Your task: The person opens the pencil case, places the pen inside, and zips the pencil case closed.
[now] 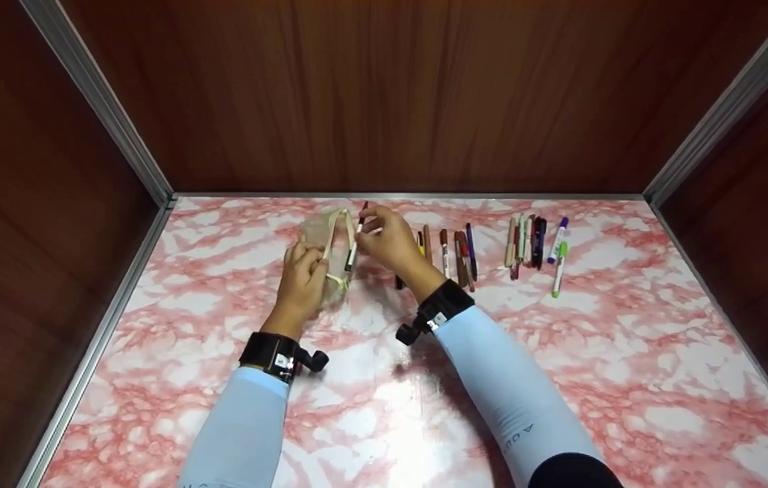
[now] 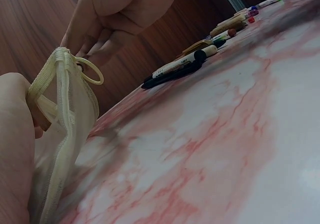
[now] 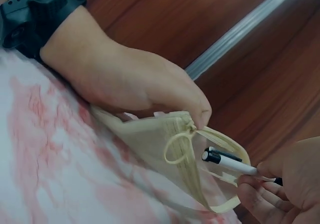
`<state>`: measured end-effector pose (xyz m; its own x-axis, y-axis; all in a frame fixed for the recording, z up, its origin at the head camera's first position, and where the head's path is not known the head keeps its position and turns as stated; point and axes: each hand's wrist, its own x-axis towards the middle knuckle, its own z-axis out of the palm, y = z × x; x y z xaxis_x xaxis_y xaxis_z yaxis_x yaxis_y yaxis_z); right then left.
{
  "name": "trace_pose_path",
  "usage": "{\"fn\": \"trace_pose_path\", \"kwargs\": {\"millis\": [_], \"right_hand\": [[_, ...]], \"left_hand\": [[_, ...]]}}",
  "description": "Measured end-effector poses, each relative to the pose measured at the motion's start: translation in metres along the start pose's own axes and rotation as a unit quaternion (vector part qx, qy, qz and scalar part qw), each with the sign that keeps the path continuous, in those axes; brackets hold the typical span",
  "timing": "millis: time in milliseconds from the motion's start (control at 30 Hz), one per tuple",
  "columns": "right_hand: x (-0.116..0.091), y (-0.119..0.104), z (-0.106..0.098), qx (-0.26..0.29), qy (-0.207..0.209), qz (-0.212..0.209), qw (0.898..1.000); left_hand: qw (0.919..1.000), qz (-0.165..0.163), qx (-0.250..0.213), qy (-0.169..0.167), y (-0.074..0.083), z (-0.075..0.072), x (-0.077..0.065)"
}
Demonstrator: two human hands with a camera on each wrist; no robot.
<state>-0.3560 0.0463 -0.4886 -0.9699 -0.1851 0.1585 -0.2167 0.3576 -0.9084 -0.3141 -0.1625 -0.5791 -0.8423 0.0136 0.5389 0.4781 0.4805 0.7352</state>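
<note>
My left hand [image 1: 304, 274] holds a pale yellow see-through mesh zip pouch [image 1: 316, 229] by its near side. The pouch's mouth gapes toward the right, and a small cord loop [image 3: 178, 149] hangs at one end of the zip. Between thumb and fingers, my right hand [image 1: 392, 240] pinches a white pen [image 3: 232, 164] with black ends. In the right wrist view, the pen's black capped end points into the pouch's opening. Whether anything lies inside the pouch I cannot tell.
Just right of my right hand lie several pens and markers, among them a brown-capped marker [image 1: 445, 251]. Farther right is another cluster, with a purple marker [image 1: 558, 240] and a green-capped marker [image 1: 560, 270]. Wooden panels [image 1: 384, 102] enclose the marbled red-and-white table [image 1: 628, 352].
</note>
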Motion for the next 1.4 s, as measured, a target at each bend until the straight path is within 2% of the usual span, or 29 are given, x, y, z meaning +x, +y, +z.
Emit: {"fn": "trace_pose_path", "kwargs": {"millis": [100,200,400,533,633,800,1000,1100,1267,1400], "right_hand": [[0.002,0.000,0.007,0.003,-0.019,0.014,1.000],[0.003,-0.001,0.013,-0.023,-0.034,0.015,0.999],[0.000,-0.001,0.022,-0.063,-0.067,0.014,0.996],[-0.003,-0.001,0.025,-0.047,-0.091,0.039,0.994],[-0.005,-0.001,0.024,-0.030,-0.103,0.052,0.993],[-0.007,0.003,0.015,-0.024,-0.106,0.036,0.993],[-0.012,0.007,-0.006,-0.034,-0.077,0.004,0.996],[-0.014,0.008,-0.024,-0.048,-0.075,0.006,0.996],[-0.019,0.012,-0.064,-0.092,-0.049,0.008,0.995],[-0.022,0.019,-0.100,-0.110,-0.016,0.008,0.994]], "left_hand": [[0.9999,-0.008,0.010,-0.005,0.007,-0.003,0.000],[0.9997,-0.016,0.018,-0.008,0.011,-0.004,0.000],[0.9997,-0.018,0.016,-0.005,0.009,-0.003,-0.002],[0.9998,-0.013,0.012,0.004,0.005,-0.002,-0.003],[0.9996,-0.020,0.017,-0.004,0.006,-0.002,-0.002],[0.9995,-0.024,0.019,-0.008,0.008,-0.003,-0.001],[0.9999,-0.009,-0.002,0.006,-0.002,0.002,0.000],[0.9999,-0.010,-0.004,0.001,-0.001,0.003,-0.001],[1.0000,-0.004,-0.002,-0.009,-0.001,0.002,-0.001],[1.0000,0.000,0.006,0.004,-0.013,0.004,0.000]]}}
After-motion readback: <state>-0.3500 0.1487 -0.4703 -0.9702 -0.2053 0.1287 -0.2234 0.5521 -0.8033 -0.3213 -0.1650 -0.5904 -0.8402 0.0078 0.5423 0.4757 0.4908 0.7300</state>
